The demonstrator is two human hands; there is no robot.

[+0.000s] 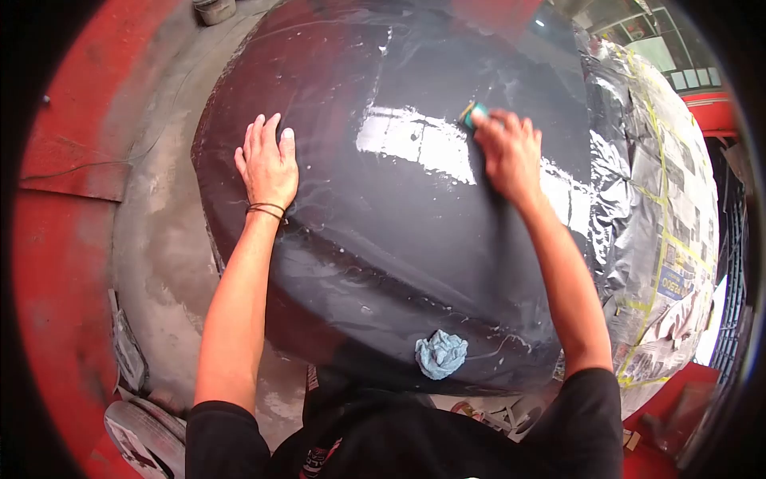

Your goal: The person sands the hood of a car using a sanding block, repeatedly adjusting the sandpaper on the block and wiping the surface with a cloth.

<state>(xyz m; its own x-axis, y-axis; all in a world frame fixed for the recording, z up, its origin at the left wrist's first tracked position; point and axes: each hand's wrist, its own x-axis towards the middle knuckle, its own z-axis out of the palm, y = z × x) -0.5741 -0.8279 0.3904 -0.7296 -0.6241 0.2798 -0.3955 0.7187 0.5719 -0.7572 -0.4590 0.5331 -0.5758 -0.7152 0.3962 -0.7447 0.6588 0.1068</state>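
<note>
A dark grey, wet-looking car panel curves across the middle of the head view, with pale streaks and bright reflections on it. My left hand lies flat on its left part, fingers stretched out and holding nothing. On the upper right of the panel, my right hand is closed around a small teal sanding block, mostly covered by the fingers. Near the panel's front edge rests a crumpled light-blue cloth, apart from both hands.
Black plastic sheeting and taped newspaper cover the right side. A red wall and grey floor lie to the left. A bucket stands at the top left, and a round grey object at the lower left.
</note>
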